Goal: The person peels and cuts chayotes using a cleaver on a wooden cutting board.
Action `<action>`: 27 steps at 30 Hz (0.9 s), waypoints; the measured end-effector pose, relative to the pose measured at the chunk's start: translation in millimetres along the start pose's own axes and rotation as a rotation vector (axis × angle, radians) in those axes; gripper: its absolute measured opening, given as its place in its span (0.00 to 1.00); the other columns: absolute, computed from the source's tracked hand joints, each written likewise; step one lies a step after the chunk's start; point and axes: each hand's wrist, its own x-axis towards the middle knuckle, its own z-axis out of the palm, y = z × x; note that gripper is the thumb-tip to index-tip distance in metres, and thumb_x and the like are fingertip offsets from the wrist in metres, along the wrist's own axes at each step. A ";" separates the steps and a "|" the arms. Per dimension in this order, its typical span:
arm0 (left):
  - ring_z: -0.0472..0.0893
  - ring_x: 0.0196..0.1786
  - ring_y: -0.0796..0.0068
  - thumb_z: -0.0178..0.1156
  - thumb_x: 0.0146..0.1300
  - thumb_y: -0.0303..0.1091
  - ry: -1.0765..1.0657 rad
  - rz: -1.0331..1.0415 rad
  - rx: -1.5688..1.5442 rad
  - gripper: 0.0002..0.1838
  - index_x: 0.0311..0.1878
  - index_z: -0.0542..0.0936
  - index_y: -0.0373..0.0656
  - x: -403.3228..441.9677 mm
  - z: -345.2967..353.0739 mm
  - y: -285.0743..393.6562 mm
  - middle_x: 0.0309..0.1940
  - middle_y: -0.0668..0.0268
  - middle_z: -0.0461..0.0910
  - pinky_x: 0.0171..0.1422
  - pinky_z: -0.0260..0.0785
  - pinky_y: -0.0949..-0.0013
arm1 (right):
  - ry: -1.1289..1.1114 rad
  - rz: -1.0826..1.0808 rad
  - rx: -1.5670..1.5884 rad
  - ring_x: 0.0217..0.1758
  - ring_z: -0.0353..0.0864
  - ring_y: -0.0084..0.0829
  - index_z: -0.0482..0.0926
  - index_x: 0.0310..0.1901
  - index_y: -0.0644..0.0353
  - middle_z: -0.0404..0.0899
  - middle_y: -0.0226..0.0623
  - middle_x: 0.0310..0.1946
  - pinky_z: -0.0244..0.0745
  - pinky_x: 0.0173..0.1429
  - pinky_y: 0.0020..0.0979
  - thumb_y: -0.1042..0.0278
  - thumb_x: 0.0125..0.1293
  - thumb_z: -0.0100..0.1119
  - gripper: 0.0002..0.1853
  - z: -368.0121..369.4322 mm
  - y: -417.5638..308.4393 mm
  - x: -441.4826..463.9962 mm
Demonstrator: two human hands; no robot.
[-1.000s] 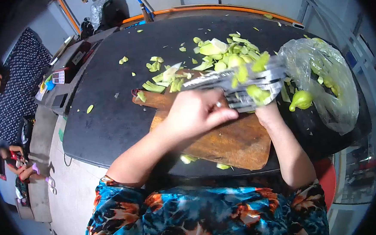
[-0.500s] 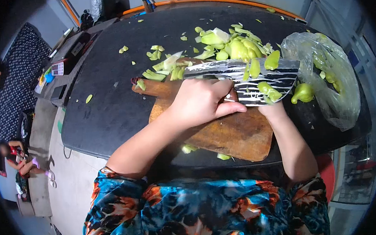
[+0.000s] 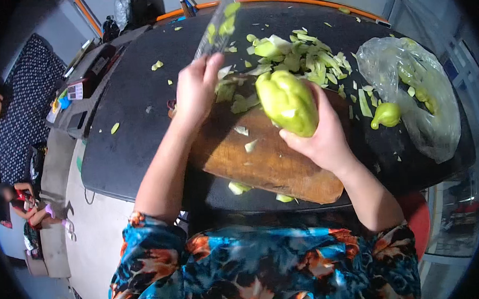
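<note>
My left hand (image 3: 196, 86) is closed around the handle of a large knife (image 3: 220, 30), its blade raised and tilted up and away. Green slices cling to the blade. In my right hand (image 3: 326, 136) is a pale green, ridged chayote (image 3: 287, 104), held above the wooden cutting board (image 3: 268, 169). A few light scraps lie on the board. Just beyond it spreads a heap of green slices and shavings (image 3: 313, 57). The knife's handle is hidden in my grip.
A clear plastic bag (image 3: 441, 131) with green pieces inside lies at the right of the black table (image 3: 133, 117). A smaller green chayote (image 3: 386, 115) rests beside it. Scraps are scattered about. A person (image 3: 23, 202) sits far left.
The knife has swung from lying across the chayote, over the board, to upright at the upper left. My right hand and the chayote, earlier mostly behind the blade, now show plainly.
</note>
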 end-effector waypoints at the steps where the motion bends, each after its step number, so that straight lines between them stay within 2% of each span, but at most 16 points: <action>1: 0.79 0.25 0.71 0.55 0.67 0.48 -0.026 -0.048 -0.105 0.21 0.38 0.81 0.35 -11.9 2.8 3.3 0.20 0.57 0.79 0.33 0.70 0.66 | 0.040 -0.009 0.057 0.55 0.77 0.37 0.64 0.58 0.61 0.76 0.45 0.50 0.70 0.59 0.35 0.73 0.48 0.70 0.35 -0.6 6.1 0.8; 4: 0.76 0.24 0.76 0.59 0.64 0.47 -0.228 0.091 -0.162 0.19 0.32 0.79 0.37 -35.1 3.3 30.9 0.18 0.59 0.75 0.32 0.69 0.66 | 0.060 0.070 0.062 0.55 0.76 0.35 0.64 0.58 0.62 0.76 0.43 0.49 0.69 0.60 0.34 0.76 0.50 0.68 0.33 -5.6 13.3 3.4; 5: 0.77 0.22 0.68 0.61 0.61 0.51 -0.265 0.200 -0.185 0.21 0.30 0.78 0.38 -42.6 3.8 39.3 0.16 0.59 0.74 0.30 0.69 0.65 | 0.053 0.042 -0.003 0.55 0.76 0.34 0.65 0.58 0.62 0.75 0.42 0.49 0.69 0.60 0.34 0.75 0.51 0.67 0.32 -6.8 15.5 3.3; 7: 0.78 0.22 0.61 0.62 0.58 0.56 -0.389 0.413 -0.118 0.23 0.26 0.77 0.41 -55.1 4.3 51.6 0.16 0.60 0.75 0.28 0.69 0.63 | 0.032 -0.016 -0.132 0.55 0.76 0.33 0.66 0.58 0.62 0.75 0.40 0.50 0.69 0.60 0.34 0.74 0.54 0.66 0.29 -10.6 25.6 1.2; 9: 0.76 0.20 0.64 0.66 0.54 0.56 -0.458 0.562 -0.035 0.24 0.23 0.74 0.43 -64.9 5.2 63.6 0.15 0.66 0.70 0.26 0.65 0.67 | 0.066 -0.046 -0.193 0.56 0.75 0.34 0.65 0.59 0.62 0.75 0.41 0.51 0.68 0.61 0.34 0.74 0.54 0.66 0.30 -15.3 41.1 0.4; 10: 0.78 0.22 0.59 0.66 0.52 0.59 -0.472 0.584 -0.005 0.25 0.23 0.73 0.45 -68.5 8.4 65.2 0.16 0.66 0.72 0.26 0.67 0.64 | 0.081 -0.049 -0.200 0.56 0.75 0.34 0.65 0.60 0.62 0.74 0.41 0.51 0.68 0.61 0.34 0.73 0.54 0.66 0.31 -16.4 47.4 -0.8; 16: 0.79 0.23 0.61 0.66 0.50 0.58 -0.413 0.678 0.074 0.24 0.24 0.75 0.46 -69.7 16.6 63.7 0.18 0.64 0.76 0.28 0.69 0.64 | 0.069 0.031 -0.152 0.59 0.72 0.35 0.61 0.63 0.62 0.72 0.42 0.55 0.65 0.64 0.35 0.73 0.54 0.67 0.35 -17.2 55.3 -1.5; 19: 0.80 0.25 0.60 0.67 0.51 0.55 -0.376 0.621 0.172 0.22 0.27 0.77 0.45 -61.5 15.6 58.3 0.21 0.61 0.77 0.29 0.71 0.64 | -0.026 0.163 -0.064 0.60 0.71 0.35 0.60 0.65 0.62 0.71 0.42 0.56 0.64 0.65 0.35 0.72 0.53 0.67 0.38 -14.8 29.1 -3.3; 20: 0.81 0.25 0.57 0.61 0.59 0.55 -0.207 0.553 0.159 0.21 0.29 0.80 0.44 -51.8 15.6 51.6 0.21 0.59 0.79 0.31 0.73 0.60 | -0.052 0.191 -0.033 0.61 0.71 0.35 0.59 0.65 0.62 0.71 0.42 0.57 0.64 0.66 0.35 0.72 0.53 0.68 0.38 -11.5 15.5 -5.0; 21: 0.82 0.26 0.58 0.60 0.61 0.51 -0.119 0.255 0.089 0.19 0.34 0.82 0.42 -34.3 12.7 35.5 0.23 0.56 0.81 0.32 0.74 0.60 | -0.066 0.160 -0.019 0.61 0.71 0.36 0.58 0.66 0.62 0.71 0.42 0.57 0.63 0.66 0.35 0.72 0.53 0.68 0.39 -5.4 4.5 -7.9; 22: 0.83 0.27 0.59 0.59 0.62 0.50 -0.086 0.043 0.118 0.19 0.36 0.82 0.40 -14.1 -3.7 29.8 0.24 0.54 0.81 0.33 0.74 0.61 | -0.060 0.059 -0.050 0.58 0.74 0.38 0.60 0.64 0.63 0.73 0.45 0.54 0.67 0.63 0.36 0.72 0.49 0.69 0.40 0.5 -1.7 -10.1; 23: 0.83 0.28 0.59 0.58 0.64 0.49 0.022 0.062 0.074 0.19 0.35 0.82 0.39 -4.5 -12.0 14.4 0.22 0.54 0.81 0.32 0.73 0.61 | -0.049 -0.046 -0.080 0.56 0.78 0.41 0.61 0.62 0.63 0.76 0.48 0.51 0.70 0.60 0.37 0.72 0.46 0.71 0.41 3.7 -5.1 -10.8; 24: 0.83 0.28 0.59 0.57 0.64 0.49 0.027 0.008 0.021 0.20 0.36 0.82 0.39 -4.8 -14.6 8.7 0.22 0.54 0.80 0.32 0.72 0.61 | -0.020 -0.080 -0.078 0.57 0.76 0.42 0.61 0.63 0.63 0.74 0.49 0.53 0.69 0.62 0.37 0.72 0.46 0.70 0.41 4.0 -4.9 -9.6; 25: 0.83 0.28 0.58 0.56 0.65 0.50 0.026 -0.048 -0.034 0.20 0.36 0.81 0.38 -7.1 -14.4 5.2 0.22 0.54 0.80 0.32 0.72 0.61 | 0.042 -0.107 -0.020 0.58 0.75 0.42 0.60 0.63 0.63 0.73 0.50 0.54 0.69 0.63 0.38 0.71 0.45 0.71 0.42 2.4 5.1 -8.3; 27: 0.82 0.28 0.57 0.55 0.65 0.51 -0.065 -0.008 0.042 0.22 0.38 0.81 0.38 -17.0 -5.2 14.1 0.22 0.54 0.80 0.34 0.72 0.59 | 0.141 -0.117 -0.073 0.59 0.75 0.42 0.59 0.64 0.62 0.73 0.50 0.55 0.68 0.63 0.38 0.71 0.45 0.72 0.44 -6.8 16.5 -2.8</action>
